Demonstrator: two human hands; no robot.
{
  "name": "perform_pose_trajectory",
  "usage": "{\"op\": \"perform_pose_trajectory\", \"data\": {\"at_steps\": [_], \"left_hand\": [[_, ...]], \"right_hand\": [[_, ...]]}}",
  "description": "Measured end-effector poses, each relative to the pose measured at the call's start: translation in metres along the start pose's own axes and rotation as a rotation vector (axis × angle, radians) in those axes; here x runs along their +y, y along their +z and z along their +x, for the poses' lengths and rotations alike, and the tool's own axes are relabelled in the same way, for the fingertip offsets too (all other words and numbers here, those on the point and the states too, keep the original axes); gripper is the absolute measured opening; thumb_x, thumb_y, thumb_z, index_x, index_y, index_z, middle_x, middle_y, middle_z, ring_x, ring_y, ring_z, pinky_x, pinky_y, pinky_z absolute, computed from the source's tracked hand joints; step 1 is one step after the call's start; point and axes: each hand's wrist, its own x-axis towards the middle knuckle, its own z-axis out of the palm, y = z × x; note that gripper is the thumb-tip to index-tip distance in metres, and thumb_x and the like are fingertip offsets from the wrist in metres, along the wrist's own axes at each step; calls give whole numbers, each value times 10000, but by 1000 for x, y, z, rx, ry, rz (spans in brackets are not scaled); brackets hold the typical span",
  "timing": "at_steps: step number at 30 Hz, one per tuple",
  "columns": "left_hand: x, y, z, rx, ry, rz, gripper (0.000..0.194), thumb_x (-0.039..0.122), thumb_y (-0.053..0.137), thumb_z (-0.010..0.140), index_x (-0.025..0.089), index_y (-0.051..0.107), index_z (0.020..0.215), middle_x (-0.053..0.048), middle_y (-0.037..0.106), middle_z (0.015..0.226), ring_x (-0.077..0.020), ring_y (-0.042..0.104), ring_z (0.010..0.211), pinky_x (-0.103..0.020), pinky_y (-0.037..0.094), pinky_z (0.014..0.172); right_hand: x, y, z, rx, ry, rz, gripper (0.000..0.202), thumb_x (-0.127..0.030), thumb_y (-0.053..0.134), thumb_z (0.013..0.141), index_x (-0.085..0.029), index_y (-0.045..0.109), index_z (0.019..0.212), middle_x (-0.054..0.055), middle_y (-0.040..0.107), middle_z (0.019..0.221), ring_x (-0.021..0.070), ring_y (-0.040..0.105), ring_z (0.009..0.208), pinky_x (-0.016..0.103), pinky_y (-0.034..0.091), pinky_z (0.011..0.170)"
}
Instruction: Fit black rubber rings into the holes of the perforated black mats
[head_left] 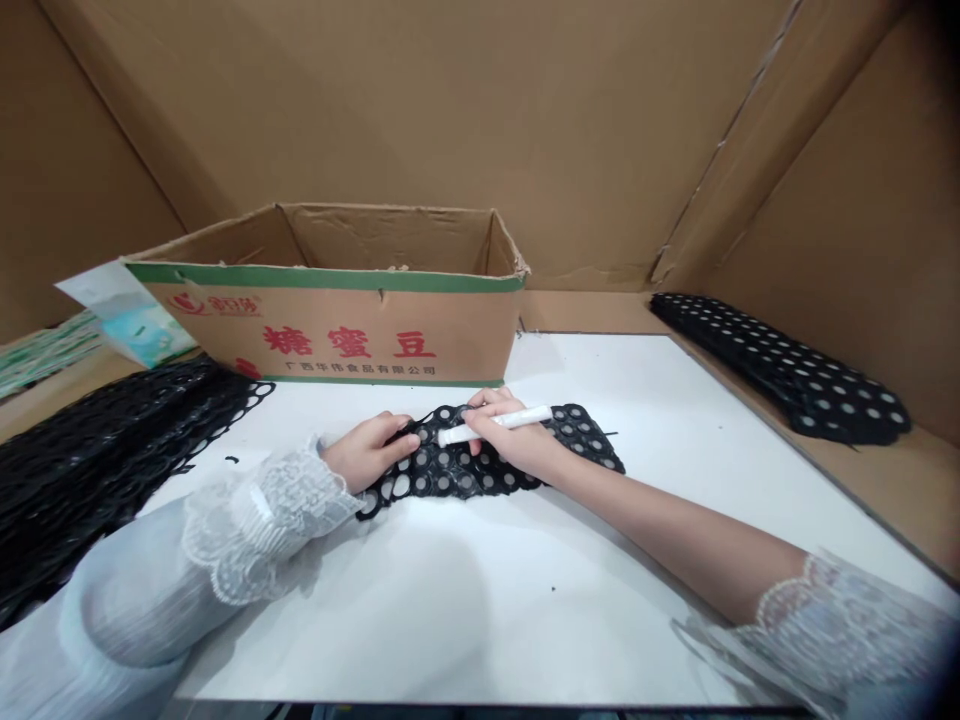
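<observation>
Pale sleeves (112,620) are reaching in from both lower corners, the left one taking up most of the foreground. At far left I'm seeing black mesh (97,470) lying in a thick heap, its ringed edge spilling onto the white board (450,590) in front of the box (322,335).

Next along, the left hand (371,452) is holding the strip (465,480) at its left end, thumb and forefinger closing narrowly on the upper edge; the other fingers are hiding from my view. The strip itself is lying flat on the board, mid-picture, spreading rightward beneath both hands. I'm judging it light, limp and soft, giving way easily to a push, and perhaps a little slippery where it is shining. Its rings are looking prone to snagging or stretching, so I'm favouring a gentle pinch on the dense black border, with a second hold further along for tension.

Over the middle, the right hand (517,445) is gripping a white pen (525,415), its left end pointing towards the left thumb; whether it is touching the strip, I'm not managing to tell. At far right another dotted piece (795,375) is lying folded beside the board.
</observation>
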Motion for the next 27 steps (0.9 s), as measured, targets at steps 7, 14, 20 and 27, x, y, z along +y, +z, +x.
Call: {"op": "perform_pose_trajectory", "data": {"at_steps": [7, 14, 20, 27], "left_hand": [[18, 19, -11, 318, 55, 359, 237, 288, 301, 822, 191, 366, 614, -39, 489, 624, -204, 457, 691, -338, 358, 649], [30, 20, -17, 312, -9, 426, 232, 273, 313, 822, 187, 378, 616, -58, 515, 656, -232, 462, 752, -367, 359, 684], [2, 3, -5, 134, 10, 168, 276, 416, 336, 791, 183, 462, 713, -44, 544, 730, -212, 488, 791, -345, 398, 743], [2, 6, -4, 131, -24, 166, 310, 448, 314, 783, 185, 434, 672, -36, 513, 678, -202, 500, 727, -329, 407, 694]], "right_hand": [[-7, 12, -7, 70, -2, -140, 394, -262, 419, 826, -177, 525, 456, 4, 535, 817, 170, 415, 911, 347, 283, 850], [-11, 17, -12, 125, -62, -189, 355, -256, 430, 816, -177, 514, 480, 12, 526, 800, 172, 412, 893, 345, 294, 821], [-1, 6, -5, 103, 20, 136, 369, -184, 420, 772, -180, 485, 409, 8, 561, 779, 159, 470, 926, 299, 303, 872], [-4, 10, -6, 95, 61, 61, 358, -213, 450, 764, -192, 536, 417, 15, 577, 857, 179, 445, 978, 325, 262, 917]]}}
